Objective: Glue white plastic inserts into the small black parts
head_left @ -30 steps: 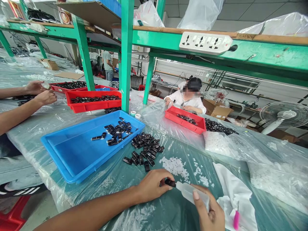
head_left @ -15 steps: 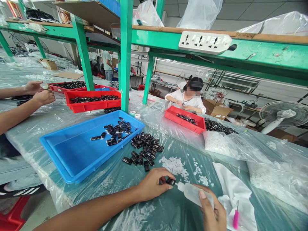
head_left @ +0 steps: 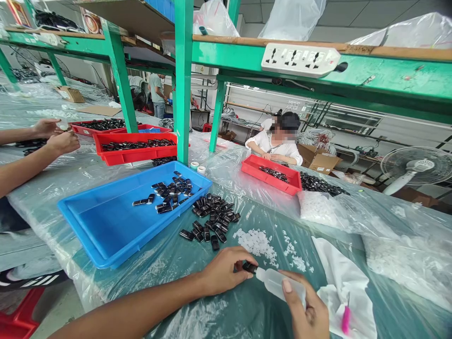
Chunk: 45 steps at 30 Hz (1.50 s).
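My left hand [head_left: 226, 270] pinches a small black plastic part [head_left: 250, 267] between thumb and fingertips. A translucent squeeze bottle [head_left: 278, 284] lies in my right hand [head_left: 305, 301], its nozzle end tilted toward the black part and seemingly touching it. Just beyond my hands is a scatter of small white pieces [head_left: 257, 243]. A heap of black parts [head_left: 212, 212] lies left of them, beside a blue tray [head_left: 106, 240] that holds more of the same at its far right end. Right of my right hand lies a white cloth [head_left: 344, 268] with a pink-handled tool [head_left: 346, 320] on it.
Red trays [head_left: 141, 153] with black parts stand behind the blue one; another red tray [head_left: 271, 181] is farther right. A green shelf post [head_left: 183, 94] rises behind the blue tray. Bags of white pieces [head_left: 321, 212] lie right. Another person's hands [head_left: 60, 136] work at left; a person [head_left: 277, 141] sits opposite.
The squeeze bottle in my right hand has moved slightly left, bringing its nozzle closer against the black part. My left hand has barely moved. The person opposite has shifted their arms.
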### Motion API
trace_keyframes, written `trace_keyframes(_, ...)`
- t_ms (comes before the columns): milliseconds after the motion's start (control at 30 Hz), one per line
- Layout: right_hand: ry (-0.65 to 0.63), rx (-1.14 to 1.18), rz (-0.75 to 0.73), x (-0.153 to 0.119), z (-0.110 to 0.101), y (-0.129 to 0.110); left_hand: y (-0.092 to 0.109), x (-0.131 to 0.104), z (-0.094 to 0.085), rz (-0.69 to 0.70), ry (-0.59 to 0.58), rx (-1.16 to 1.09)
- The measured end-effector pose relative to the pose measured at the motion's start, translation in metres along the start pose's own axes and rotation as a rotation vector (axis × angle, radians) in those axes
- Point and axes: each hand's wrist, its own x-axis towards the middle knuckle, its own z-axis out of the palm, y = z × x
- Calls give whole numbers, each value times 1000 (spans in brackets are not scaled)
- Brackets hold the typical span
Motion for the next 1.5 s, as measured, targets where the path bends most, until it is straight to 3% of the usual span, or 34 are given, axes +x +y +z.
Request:
trace_keyframes(300, 60, -9, -61, -1, 3, -3, -2, 0, 1, 3, -5, 18)
trace_keyframes(633, 26, -22, -100, 0, 1, -2, -2, 0, 1, 5, -8, 27)
trace_keyframes(867, 59, -59, -41, -2, 1, -5, 2, -1, -1, -13, -34, 43)
trace_keyframes(1133, 109, -92, -173, -5, 3, -4, 2, 0, -1, -21, -20, 56)
trace_keyframes(1333, 40, 28, -28, 0, 0, -3, 3, -1, -1, -60, -31, -6)
trace_keyframes(1500, 63, 233, 131, 5, -1, -1, 3, 0, 1, -100, -29, -45)
